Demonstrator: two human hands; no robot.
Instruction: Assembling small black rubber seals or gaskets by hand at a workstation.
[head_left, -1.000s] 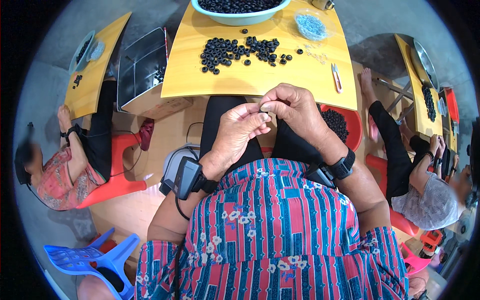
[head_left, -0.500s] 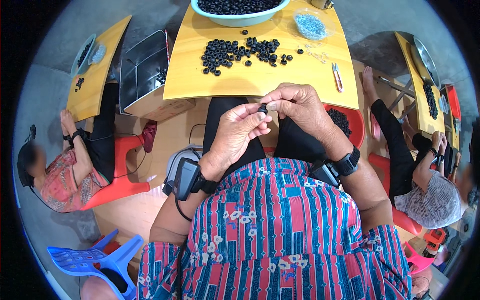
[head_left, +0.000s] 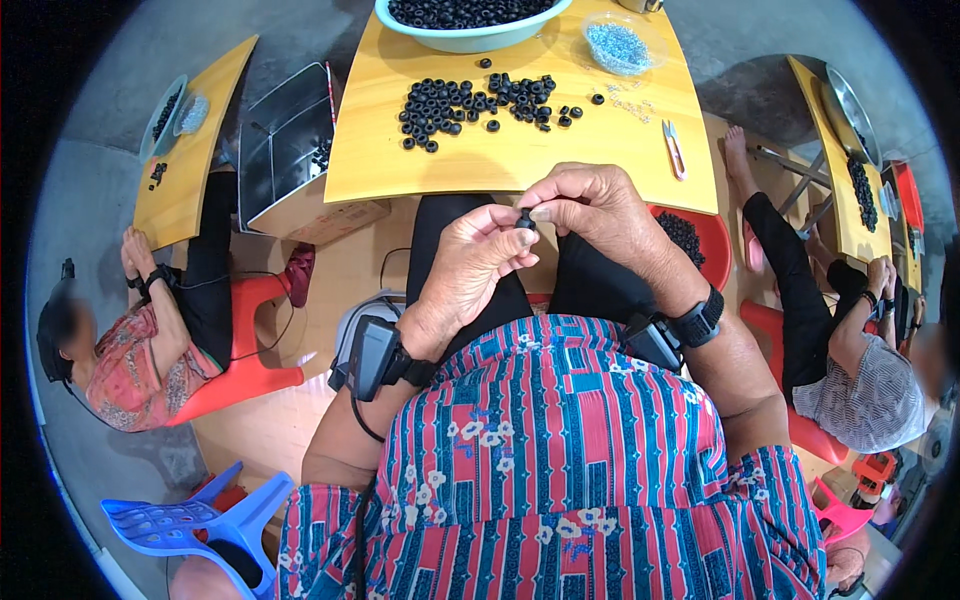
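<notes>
Between both hands, just off the table's near edge, is a small black ring-shaped part [head_left: 526,219]. My left hand [head_left: 478,256] pinches it between thumb and fingertips. The thumb and forefinger of my right hand [head_left: 590,208] are closed at its top; whether they grip the part itself or something tiny on it is too small to see. Several more black ring-shaped parts [head_left: 436,108] lie loose in a cluster on the yellow table [head_left: 400,180] ahead. Beyond them stands a pale blue basin [head_left: 475,42] heaped with the same parts.
A clear tub of small bluish pieces [head_left: 618,48] sits at the far right, with tiny clear pieces [head_left: 632,104] scattered near it. Thread snips [head_left: 674,150] lie by the right edge. A red basin [head_left: 716,250] is below; an open box [head_left: 288,150] stands left. People work at both sides.
My hands hold nearly the same pose around the black part, with slight shifts of the fingers. The whole view has moved a little.
</notes>
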